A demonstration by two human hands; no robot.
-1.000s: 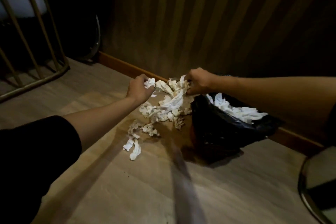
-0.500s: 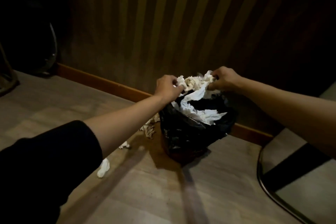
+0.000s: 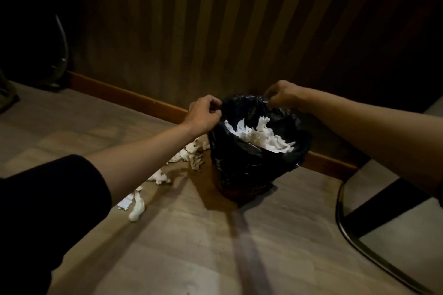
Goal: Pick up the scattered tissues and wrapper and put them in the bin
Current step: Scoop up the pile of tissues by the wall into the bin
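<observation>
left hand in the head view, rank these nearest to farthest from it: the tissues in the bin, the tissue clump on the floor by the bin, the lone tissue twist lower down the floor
From the left hand, at the bin liner's left rim:
1. Tissues in the bin, just to its right, inside the black liner.
2. Tissue clump on the floor, below the hand, left of the bin; close to the first, though slightly farther.
3. Tissue twist, low on the floor by the forearm, plainly farthest.
</observation>
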